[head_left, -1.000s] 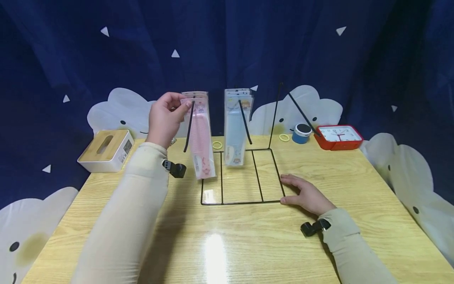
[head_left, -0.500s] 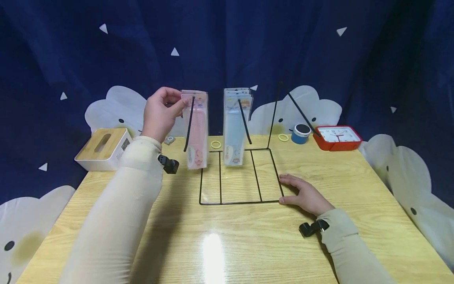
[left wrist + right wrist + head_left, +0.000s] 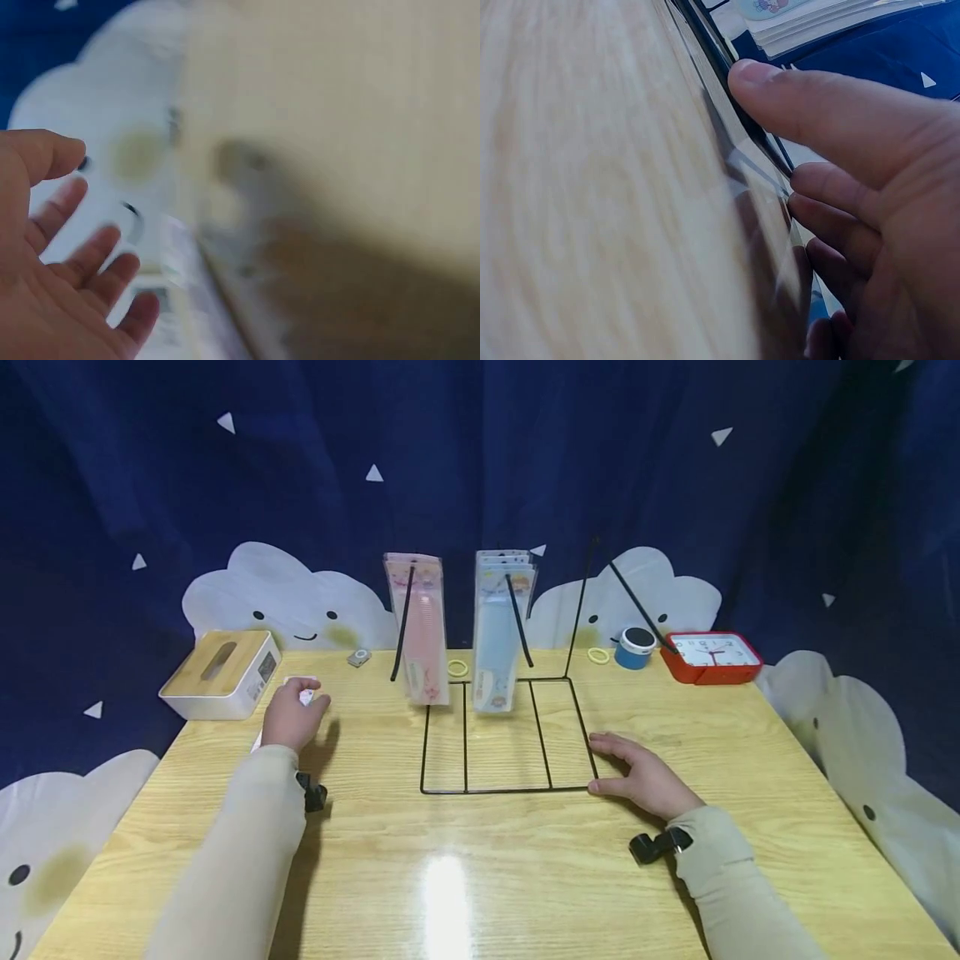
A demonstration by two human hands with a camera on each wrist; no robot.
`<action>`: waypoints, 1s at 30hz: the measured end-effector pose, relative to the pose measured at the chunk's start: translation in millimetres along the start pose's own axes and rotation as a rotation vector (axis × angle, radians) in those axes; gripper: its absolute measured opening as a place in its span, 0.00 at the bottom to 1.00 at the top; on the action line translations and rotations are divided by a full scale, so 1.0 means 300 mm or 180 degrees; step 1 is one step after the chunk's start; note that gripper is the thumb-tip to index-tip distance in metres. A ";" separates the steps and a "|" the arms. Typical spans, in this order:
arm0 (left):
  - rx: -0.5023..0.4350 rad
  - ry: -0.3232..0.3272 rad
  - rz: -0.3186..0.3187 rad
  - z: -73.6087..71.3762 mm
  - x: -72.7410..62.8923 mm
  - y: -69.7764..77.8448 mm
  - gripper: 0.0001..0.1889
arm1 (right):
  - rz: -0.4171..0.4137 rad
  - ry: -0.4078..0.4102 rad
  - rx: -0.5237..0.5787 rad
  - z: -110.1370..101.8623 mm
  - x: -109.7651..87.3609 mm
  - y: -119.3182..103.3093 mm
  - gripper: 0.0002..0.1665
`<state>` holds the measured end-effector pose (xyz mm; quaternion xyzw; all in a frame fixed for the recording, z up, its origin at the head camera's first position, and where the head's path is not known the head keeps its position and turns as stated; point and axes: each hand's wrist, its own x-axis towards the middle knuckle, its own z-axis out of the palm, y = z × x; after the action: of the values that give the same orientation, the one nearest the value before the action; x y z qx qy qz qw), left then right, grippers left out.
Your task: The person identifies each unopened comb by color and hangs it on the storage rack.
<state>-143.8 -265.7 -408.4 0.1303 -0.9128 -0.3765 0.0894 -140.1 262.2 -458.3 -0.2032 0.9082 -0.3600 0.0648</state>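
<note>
My left hand (image 3: pixel 293 717) is at the left of the table, over a flat pale packet (image 3: pixel 307 696) that it mostly covers. Its fingers are spread apart with nothing between them in the left wrist view. Packaged pink combs (image 3: pixel 426 635) hang from the left prong of a black wire rack (image 3: pixel 507 790); packaged blue combs (image 3: pixel 495 635) hang from the middle prong. The right prong (image 3: pixel 639 602) bears nothing. My right hand (image 3: pixel 647 779) rests at the rack base's front right corner. In the right wrist view its thumb (image 3: pixel 802 101) and fingertips touch the black wire.
Behind the left hand stands a tissue box (image 3: pixel 225 672) with a wooden lid. A small grey object (image 3: pixel 359 657), a yellow ring (image 3: pixel 457 668) and another yellow ring (image 3: pixel 597 656) lie along the back. A blue speaker (image 3: pixel 634 649) and red clock (image 3: pixel 712 657) stand at back right.
My left hand has let go of the front pink comb packet and moved left and down to the table. The pink packets now hang together on the prong. The right hand stays put.
</note>
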 end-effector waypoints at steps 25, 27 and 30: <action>0.0585 -0.0900 -0.0317 0.002 0.002 -0.108 0.48 | -0.0003 -0.0025 -0.0028 0.004 0.012 -0.003 0.47; 0.0537 -0.0942 -0.0357 0.001 0.003 -0.105 0.49 | 0.0007 -0.0031 -0.0021 0.003 0.010 -0.002 0.47; 0.0495 -0.1061 -0.0404 -0.003 0.004 -0.098 0.50 | 0.0009 -0.0031 -0.0018 0.002 0.006 -0.001 0.47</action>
<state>-139.9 -286.8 -428.7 0.1300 -0.9313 -0.3261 -0.0972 -141.6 260.8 -458.5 -0.2039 0.9092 -0.3564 0.0691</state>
